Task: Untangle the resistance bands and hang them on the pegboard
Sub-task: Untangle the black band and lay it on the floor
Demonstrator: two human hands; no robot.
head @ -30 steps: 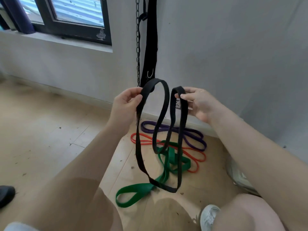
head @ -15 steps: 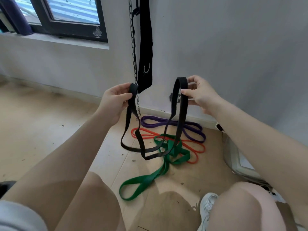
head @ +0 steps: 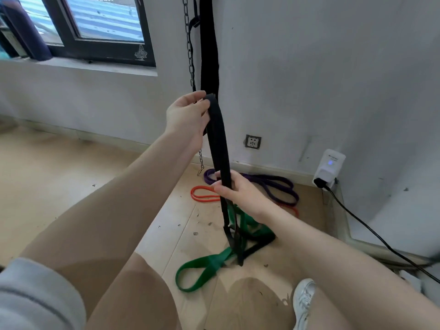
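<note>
The left hand is up high in front of the wall, fingers pinched shut on the top fold of the black band. Below it the right hand is wrapped around the same band, thumb across the front, gathering the strands together. Between the 2 hands the black band runs nearly straight and vertical, and below the right hand its strands drop to the floor, where the lower loop rests bent on top of the green band.

The green band lies on the floor in front of the knees, 1 flat loop stretched toward the camera, the rest bunched under the black band's end. The orange band lies just beyond, partly hidden by the right hand and wrist. The purple band sits farthest back, close to the skirting at the foot of the wall.

Behind the left hand a metal chain and a wide black strap hang down the wall. A wall socket sits low on the wall to the right, and farther right a white plug-in device has a black cable running off along the floor. A white shoe shows at the bottom edge.
</note>
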